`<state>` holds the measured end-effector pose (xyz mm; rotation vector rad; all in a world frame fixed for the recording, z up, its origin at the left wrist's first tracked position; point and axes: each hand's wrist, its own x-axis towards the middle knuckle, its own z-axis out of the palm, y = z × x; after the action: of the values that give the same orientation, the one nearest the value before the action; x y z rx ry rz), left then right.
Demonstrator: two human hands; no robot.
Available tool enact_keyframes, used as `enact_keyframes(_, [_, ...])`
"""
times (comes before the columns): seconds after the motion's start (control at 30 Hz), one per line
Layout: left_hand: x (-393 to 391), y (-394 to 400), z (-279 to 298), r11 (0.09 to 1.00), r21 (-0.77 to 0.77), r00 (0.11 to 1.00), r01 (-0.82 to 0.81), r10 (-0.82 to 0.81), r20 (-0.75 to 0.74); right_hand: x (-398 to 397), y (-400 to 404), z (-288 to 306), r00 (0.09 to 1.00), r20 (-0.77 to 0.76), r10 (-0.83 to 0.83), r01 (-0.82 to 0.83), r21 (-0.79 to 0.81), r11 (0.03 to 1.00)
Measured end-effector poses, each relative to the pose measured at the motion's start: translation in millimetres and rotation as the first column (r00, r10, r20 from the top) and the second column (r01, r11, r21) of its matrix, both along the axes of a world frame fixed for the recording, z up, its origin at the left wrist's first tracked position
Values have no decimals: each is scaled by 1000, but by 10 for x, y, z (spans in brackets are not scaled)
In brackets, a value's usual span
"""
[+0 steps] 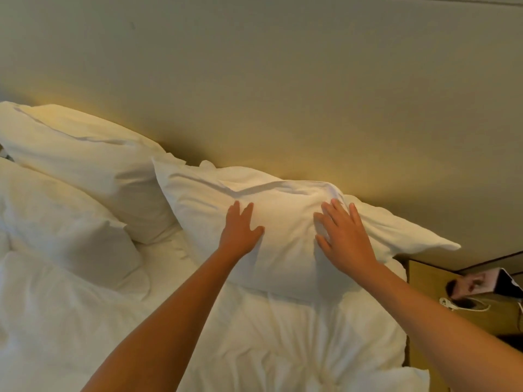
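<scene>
My left hand (240, 232) and right hand (343, 236) flat, fingers spread, on pillow (283, 222), frame centre. Risk: uneven push slides it right, toward nightstand (424, 281).

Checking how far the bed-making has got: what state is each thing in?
Right pillow: propped against the wall, under both hands.
Left hand: open, flat on that pillow.
Right hand: open, flat on that pillow.
Back left pillow: propped against the wall, untouched.
Front left pillow: leaning on it, untouched.
Duvet: spread, wrinkled.
</scene>
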<state>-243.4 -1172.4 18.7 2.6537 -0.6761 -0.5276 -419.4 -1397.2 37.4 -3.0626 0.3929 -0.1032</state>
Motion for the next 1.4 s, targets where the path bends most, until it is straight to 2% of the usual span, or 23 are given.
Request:
enact_keyframes(0.23, [-369,-416,-61,1000,-3,1000,-5,5,-24,-425,-384,-224,993,-110,37,-32,52,998])
enact_keyframes(0.37, [-558,-677,-61,999,19,998,-39,39,-44,-434,-595,-236,988,-102,115,-104,112,988])
enact_keyframes(0.77, [-1412,-1289,-53,960,50,956,-275,279,-94,-498,-1123,-253,932,-77,354,-318,296,901])
enact_keyframes(0.93, [-1897,-1314,0,914,-43,901,-403,388,-193,-543,-1206,-202,899,-87,430,-378,344,860])
enact_keyframes(1.03, [-2318,-1133,90,814,-145,811,-562,508,-289,-621,-1146,-166,880,-58,472,-421,364,831])
enact_keyframes(1.13, [-2868,-850,200,678,-176,689,-714,634,-351,-847,-998,-163,845,-23,534,-477,417,774])
enact_keyframes(1.27, [-3723,-395,375,388,-240,456,-890,755,-472,-1438,-676,-178,807,-60,588,-446,591,672])
enact_keyframes(1.4, [-4716,52,537,69,-286,226,-956,797,-561,-2152,-213,-243,695,-165,699,-414,704,578])
